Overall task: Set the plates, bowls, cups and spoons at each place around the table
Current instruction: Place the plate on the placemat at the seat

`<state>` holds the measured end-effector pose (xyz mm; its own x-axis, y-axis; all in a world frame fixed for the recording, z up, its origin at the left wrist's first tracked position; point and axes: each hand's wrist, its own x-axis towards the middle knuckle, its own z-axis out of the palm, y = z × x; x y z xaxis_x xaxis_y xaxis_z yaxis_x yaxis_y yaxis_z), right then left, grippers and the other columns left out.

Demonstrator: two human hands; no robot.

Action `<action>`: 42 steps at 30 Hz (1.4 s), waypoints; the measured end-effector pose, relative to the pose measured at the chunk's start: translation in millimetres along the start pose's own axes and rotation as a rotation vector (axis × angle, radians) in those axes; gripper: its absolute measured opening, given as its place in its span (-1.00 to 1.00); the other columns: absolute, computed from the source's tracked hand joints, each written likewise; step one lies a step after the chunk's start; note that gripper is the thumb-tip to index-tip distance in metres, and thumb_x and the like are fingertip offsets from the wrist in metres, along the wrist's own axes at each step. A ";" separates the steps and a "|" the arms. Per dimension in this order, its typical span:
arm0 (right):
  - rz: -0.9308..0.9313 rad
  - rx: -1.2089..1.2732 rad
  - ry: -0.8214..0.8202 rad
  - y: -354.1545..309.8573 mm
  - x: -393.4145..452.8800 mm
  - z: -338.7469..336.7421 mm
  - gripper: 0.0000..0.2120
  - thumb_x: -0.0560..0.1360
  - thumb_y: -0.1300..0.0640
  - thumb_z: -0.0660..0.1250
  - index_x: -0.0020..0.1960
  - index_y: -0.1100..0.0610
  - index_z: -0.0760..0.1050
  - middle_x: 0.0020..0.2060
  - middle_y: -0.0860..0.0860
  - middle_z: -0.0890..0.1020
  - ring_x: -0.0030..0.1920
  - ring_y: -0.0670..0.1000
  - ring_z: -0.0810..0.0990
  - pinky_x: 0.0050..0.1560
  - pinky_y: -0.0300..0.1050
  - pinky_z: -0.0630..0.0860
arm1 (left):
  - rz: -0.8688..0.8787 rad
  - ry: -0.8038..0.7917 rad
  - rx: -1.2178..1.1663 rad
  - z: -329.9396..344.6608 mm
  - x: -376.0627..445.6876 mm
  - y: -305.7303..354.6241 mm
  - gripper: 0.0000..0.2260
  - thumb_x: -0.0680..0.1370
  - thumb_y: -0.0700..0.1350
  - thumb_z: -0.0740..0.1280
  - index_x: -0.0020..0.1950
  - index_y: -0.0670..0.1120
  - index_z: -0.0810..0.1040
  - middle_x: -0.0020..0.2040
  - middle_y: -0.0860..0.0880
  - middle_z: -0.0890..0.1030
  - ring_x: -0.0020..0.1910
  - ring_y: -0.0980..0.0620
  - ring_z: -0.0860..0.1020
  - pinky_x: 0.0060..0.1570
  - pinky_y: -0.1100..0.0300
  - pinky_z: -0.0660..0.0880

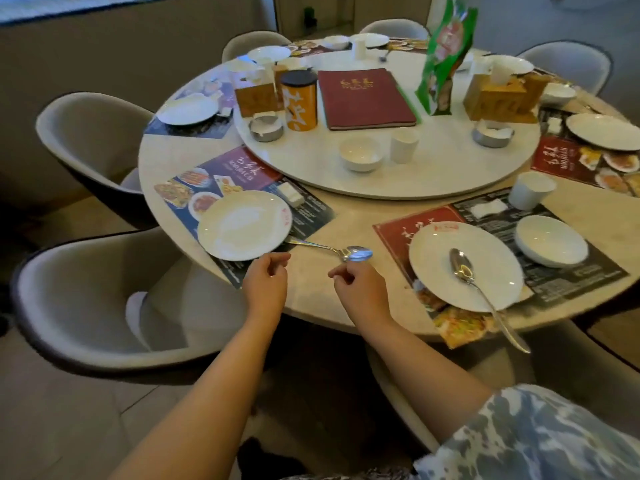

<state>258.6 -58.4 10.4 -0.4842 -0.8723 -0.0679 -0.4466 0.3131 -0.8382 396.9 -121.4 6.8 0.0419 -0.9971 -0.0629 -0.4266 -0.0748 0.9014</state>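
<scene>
A white plate (242,225) lies on the purple placemat (239,164) at the near left place. Just right of it a metal spoon (358,253) rests on the table, handle toward that plate. My right hand (362,289) sits directly below the spoon's bowl with curled fingers and holds nothing I can see. My left hand (266,282) hovers at the table edge below the plate, loosely curled and empty. The near right place has a plate (436,258) with a spoon (460,266) on it, a bowl (550,240) and a cup (531,190).
The turntable (433,178) carries a spare bowl (360,154), a cup (403,145), a red menu (363,98), an orange canister (299,100), ashtrays and wooden tissue boxes. Further places round the far side hold plates. Grey chairs (104,296) ring the table.
</scene>
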 end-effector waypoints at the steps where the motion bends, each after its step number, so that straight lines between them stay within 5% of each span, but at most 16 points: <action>1: 0.027 0.034 -0.011 -8.6 4.5 13.7 -0.80 0.49 0.27 0.28 -0.11 0.06 0.65 -0.13 -0.08 0.63 -0.18 -0.17 0.52 -0.25 -0.49 0.32 | 0.000 0.011 0.012 -12.8 13.9 -5.7 -0.76 0.55 -0.26 0.24 0.05 0.00 0.63 0.07 0.02 0.62 0.05 0.09 0.53 0.06 0.22 0.41; 6: 0.202 0.171 0.032 -44.6 34.4 87.3 -0.83 0.48 0.23 0.29 -0.06 0.02 0.60 -0.19 -0.02 0.67 -0.12 0.02 0.66 -0.01 -0.06 0.58 | -0.016 0.023 0.068 -69.1 90.5 -32.4 -0.72 0.53 -0.25 0.24 0.07 0.06 0.63 0.22 -0.03 0.50 0.15 -0.01 0.50 0.21 0.01 0.49; 8: 0.291 0.233 0.058 -57.0 46.3 112.0 -0.87 0.49 0.21 0.32 0.02 0.05 0.52 -0.23 0.03 0.67 -0.22 0.04 0.68 -0.07 0.05 0.63 | -0.018 0.008 0.121 -84.9 119.2 -39.0 -0.73 0.54 -0.25 0.26 0.15 0.02 0.60 0.31 -0.08 0.43 0.27 -0.06 0.45 0.30 0.03 0.41; 13: 0.486 0.375 0.137 -79.0 62.8 143.8 -0.80 0.54 0.17 0.31 0.11 0.09 0.35 -0.21 0.15 0.70 -0.43 0.01 0.65 -0.49 -0.25 0.47 | -0.078 -0.067 0.217 -101.1 171.7 -48.7 -0.61 0.54 -0.24 0.32 0.37 -0.03 0.47 0.41 -0.09 0.36 0.33 -0.12 0.43 0.32 -0.03 0.43; 18: 0.553 0.409 0.197 -79.5 70.7 161.4 -0.85 0.54 0.23 0.28 0.11 0.17 0.46 -0.20 0.18 0.68 -0.41 0.10 0.68 -0.39 -0.10 0.61 | -0.147 -0.141 0.132 -101.4 193.5 -53.5 -0.50 0.57 -0.24 0.29 0.50 -0.02 0.30 0.42 -0.09 0.40 0.34 -0.15 0.46 0.25 -0.10 0.48; 24: 0.576 0.367 0.278 -82.2 82.1 168.5 -0.83 0.52 0.31 0.28 0.04 0.08 0.43 -0.15 0.04 0.62 -0.38 0.01 0.67 -0.40 -0.20 0.55 | -0.203 -0.143 0.046 -106.6 204.0 -60.4 -0.57 0.56 -0.29 0.29 0.42 -0.06 0.43 0.31 -0.09 0.53 0.25 -0.09 0.51 0.22 -0.05 0.51; 30: 0.498 0.339 0.204 -102.2 126.0 187.0 -0.80 0.52 0.31 0.28 0.09 0.09 0.47 -0.12 0.04 0.62 -0.30 -0.03 0.67 -0.33 -0.21 0.57 | -0.238 -0.041 -0.044 -123.4 240.6 -56.1 -0.56 0.53 -0.33 0.29 0.39 -0.06 0.45 0.27 -0.07 0.55 0.12 0.02 0.51 0.10 0.06 0.52; 35: 0.425 0.284 0.119 -127.3 183.1 201.0 -0.80 0.53 0.34 0.22 0.04 0.09 0.48 -0.18 0.02 0.62 -0.33 -0.01 0.65 -0.22 -0.02 0.67 | -0.277 0.028 -0.083 -129.3 284.6 -50.9 -0.54 0.50 -0.33 0.27 0.38 -0.04 0.46 0.22 -0.07 0.57 0.10 -0.01 0.54 -0.02 0.10 0.55; 39: 0.386 0.189 0.074 -135.0 219.0 210.8 -0.81 0.53 0.32 0.21 0.05 0.11 0.50 -0.12 0.05 0.64 -0.31 0.01 0.67 -0.34 -0.13 0.60 | -0.308 0.073 -0.091 -124.5 310.0 -53.3 -0.55 0.49 -0.32 0.25 0.35 -0.03 0.48 0.18 -0.06 0.58 0.08 -0.05 0.55 0.00 0.06 0.56; 42: 0.367 0.146 0.029 -137.2 235.9 215.7 -0.82 0.53 0.34 0.21 0.01 0.09 0.47 -0.11 0.05 0.62 -0.27 0.05 0.68 -0.22 -0.03 0.65 | -0.323 0.089 -0.091 -121.5 321.4 -55.4 -0.57 0.50 -0.31 0.25 0.35 -0.06 0.48 0.16 -0.05 0.58 0.05 -0.02 0.53 0.03 0.07 0.54</action>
<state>367.9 -388.1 -7.4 -0.6138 -0.7005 -0.3641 -0.1289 0.5439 -0.8292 543.7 -436.4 -11.3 0.2418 -0.9171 -0.3170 -0.2959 -0.3808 0.8760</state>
